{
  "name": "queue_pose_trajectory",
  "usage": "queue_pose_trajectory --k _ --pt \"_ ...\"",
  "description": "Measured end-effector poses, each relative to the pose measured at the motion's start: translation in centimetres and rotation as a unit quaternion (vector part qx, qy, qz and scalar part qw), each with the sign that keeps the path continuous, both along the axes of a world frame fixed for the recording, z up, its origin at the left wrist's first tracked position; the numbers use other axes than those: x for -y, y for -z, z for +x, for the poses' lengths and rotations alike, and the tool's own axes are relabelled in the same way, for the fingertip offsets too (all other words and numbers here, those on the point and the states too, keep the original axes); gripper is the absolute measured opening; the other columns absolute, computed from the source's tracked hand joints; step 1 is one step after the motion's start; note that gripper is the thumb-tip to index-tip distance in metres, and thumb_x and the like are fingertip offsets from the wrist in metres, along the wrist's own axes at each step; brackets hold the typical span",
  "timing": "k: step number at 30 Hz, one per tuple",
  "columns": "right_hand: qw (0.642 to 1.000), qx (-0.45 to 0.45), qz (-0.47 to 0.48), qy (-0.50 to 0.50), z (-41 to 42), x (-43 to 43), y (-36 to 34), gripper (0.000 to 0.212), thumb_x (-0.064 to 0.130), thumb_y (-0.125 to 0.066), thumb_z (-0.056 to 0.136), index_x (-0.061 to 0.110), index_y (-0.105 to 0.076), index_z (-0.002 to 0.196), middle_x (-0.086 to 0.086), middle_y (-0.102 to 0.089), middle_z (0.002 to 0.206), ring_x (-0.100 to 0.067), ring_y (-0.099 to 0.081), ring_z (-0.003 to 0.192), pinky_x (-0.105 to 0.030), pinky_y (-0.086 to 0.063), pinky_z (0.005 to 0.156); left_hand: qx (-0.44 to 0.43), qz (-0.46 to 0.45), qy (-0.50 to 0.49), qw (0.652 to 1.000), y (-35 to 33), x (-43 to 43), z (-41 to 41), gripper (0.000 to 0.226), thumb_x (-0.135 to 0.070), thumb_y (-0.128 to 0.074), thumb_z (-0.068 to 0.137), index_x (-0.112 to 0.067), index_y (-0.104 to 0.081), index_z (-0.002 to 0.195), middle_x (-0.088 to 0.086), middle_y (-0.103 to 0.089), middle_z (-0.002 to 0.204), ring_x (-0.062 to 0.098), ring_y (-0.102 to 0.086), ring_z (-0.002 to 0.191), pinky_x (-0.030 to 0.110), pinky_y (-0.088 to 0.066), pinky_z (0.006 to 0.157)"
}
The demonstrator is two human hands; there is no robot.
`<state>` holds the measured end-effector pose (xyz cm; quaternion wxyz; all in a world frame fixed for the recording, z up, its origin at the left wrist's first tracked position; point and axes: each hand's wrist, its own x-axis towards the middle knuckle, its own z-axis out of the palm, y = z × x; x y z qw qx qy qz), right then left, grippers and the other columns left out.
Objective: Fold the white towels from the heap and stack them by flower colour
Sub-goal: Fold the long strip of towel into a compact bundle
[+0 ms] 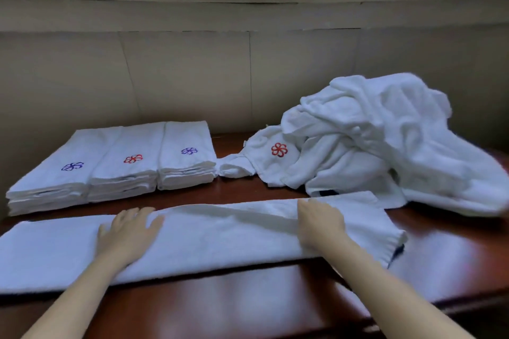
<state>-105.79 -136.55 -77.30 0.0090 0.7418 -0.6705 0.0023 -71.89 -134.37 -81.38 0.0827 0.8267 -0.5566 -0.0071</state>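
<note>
A long white towel (214,237), folded lengthwise, lies across the front of the wooden table (248,305). My left hand (128,234) lies flat on its left part with fingers spread. My right hand (321,224) presses flat on its right part. At the back right is the heap of unfolded white towels (385,146); one of them shows a red flower (279,150). At the back left stand three stacks of folded towels: a dark blue flower stack (52,176), a red flower stack (128,165) and a purple flower stack (187,157).
A beige wall (192,77) runs behind the table, with a window ledge above it. The three stacks stand side by side and touch. Bare dark wood shows along the table's front edge and at its right end.
</note>
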Motion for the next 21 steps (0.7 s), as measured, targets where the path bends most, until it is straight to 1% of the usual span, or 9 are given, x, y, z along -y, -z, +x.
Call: queue_pose_trajectory --k 4,6,8,10,13,15,17,19,21 --pt "0.995 -0.010 0.101 0.001 -6.8 -2.2 -3.1 0.018 0.006 -0.042 0.084 0.017 -0.053 0.092 -0.009 -0.060 0.114 -0.026 -0.058 0.102 -0.028 -0.039 0.072 -0.026 0.024 0.019 0.999 -0.2 -0.9 -0.1 0.048 -0.052 -0.027 0.097 -0.038 -0.033 0.142 -0.009 -0.028 0.154 0.014 -0.019 0.143 0.042 -0.016 0.114" --pt "0.978 0.043 0.202 0.013 -9.4 -2.2 -4.7 0.018 0.000 -0.045 0.080 0.003 -0.060 0.090 -0.014 -0.063 0.091 -0.023 -0.055 0.077 -0.025 -0.040 0.061 -0.033 0.029 0.032 0.999 -0.4 -1.7 -0.5 0.048 -0.053 -0.028 0.097 -0.039 -0.031 0.143 -0.010 -0.026 0.155 0.014 -0.018 0.144 0.041 -0.015 0.115" --pt "0.953 0.126 0.264 0.078 -11.9 -2.3 -5.8 0.006 -0.001 -0.052 0.082 -0.001 -0.057 0.085 -0.014 -0.051 0.070 -0.021 -0.048 0.054 -0.020 -0.039 0.046 -0.031 0.027 0.038 0.998 -0.6 -2.5 -0.8 0.050 -0.053 -0.029 0.097 -0.037 -0.029 0.144 -0.007 -0.024 0.156 0.015 -0.017 0.145 0.041 -0.015 0.115" --pt "0.931 0.215 0.245 0.163 -14.0 -2.5 -5.6 0.008 0.006 -0.060 0.088 0.001 -0.055 0.089 -0.016 -0.057 0.076 -0.025 -0.056 0.056 -0.028 -0.050 0.048 -0.019 0.020 0.020 0.999 -1.2 -3.1 -1.5 0.054 -0.053 -0.029 0.098 -0.032 -0.025 0.147 -0.002 -0.019 0.158 0.018 -0.015 0.146 0.043 -0.016 0.115" --pt "0.868 0.359 0.213 0.268 -16.1 -2.4 -3.5 0.029 0.010 -0.062 0.091 -0.008 -0.054 0.112 -0.024 -0.064 0.108 -0.035 -0.064 0.087 -0.045 -0.054 0.084 -0.016 0.014 0.018 1.000 -1.6 -3.4 -4.2 0.056 -0.046 -0.030 0.100 -0.023 -0.021 0.150 0.003 -0.014 0.159 0.022 -0.016 0.146 0.045 -0.021 0.115" --pt "0.849 0.404 0.176 0.291 -16.4 -2.2 -2.8 0.020 0.004 -0.053 0.094 -0.008 -0.055 0.110 -0.022 -0.062 0.093 -0.033 -0.060 0.075 -0.043 -0.054 0.074 -0.042 0.040 0.059 0.997 -1.4 -3.3 -6.8 0.056 -0.049 -0.028 0.100 -0.029 -0.019 0.150 -0.001 -0.009 0.160 0.018 -0.010 0.147 0.046 -0.014 0.117" --pt "0.845 0.434 0.137 0.283 -16.5 -2.3 -2.6 0.010 -0.001 -0.044 0.089 -0.002 -0.054 0.090 -0.014 -0.049 0.072 -0.027 -0.050 0.061 -0.035 -0.048 0.059 -0.047 0.074 0.087 0.992 -0.9 -3.4 -8.7 0.057 -0.057 -0.022 0.097 -0.038 -0.013 0.150 -0.006 -0.001 0.161 0.015 -0.001 0.148 0.049 -0.004 0.117" --pt "0.852 0.445 0.107 0.256 -16.7 -2.5 -2.5 0.012 0.000 -0.040 0.083 0.006 -0.044 0.073 -0.007 -0.036 0.065 -0.023 -0.039 0.059 -0.028 -0.040 0.055 -0.032 0.086 0.096 0.991 -0.6 -3.5 -9.1 0.059 -0.063 -0.019 0.095 -0.043 -0.008 0.149 -0.008 0.003 0.161 0.014 0.004 0.148 0.051 -0.001 0.117" --pt "0.862 0.441 0.077 0.239 -16.8 -2.8 -2.0 0.016 0.003 -0.045 0.084 0.009 -0.038 0.070 -0.005 -0.031 0.065 -0.022 -0.036 0.063 -0.029 -0.037 0.057 -0.020 0.094 0.103 0.990 -0.6 -3.8 -8.9 0.064 -0.069 -0.019 0.092 -0.045 -0.005 0.149 -0.008 0.006 0.160 0.014 0.005 0.148 0.052 0.000 0.116"
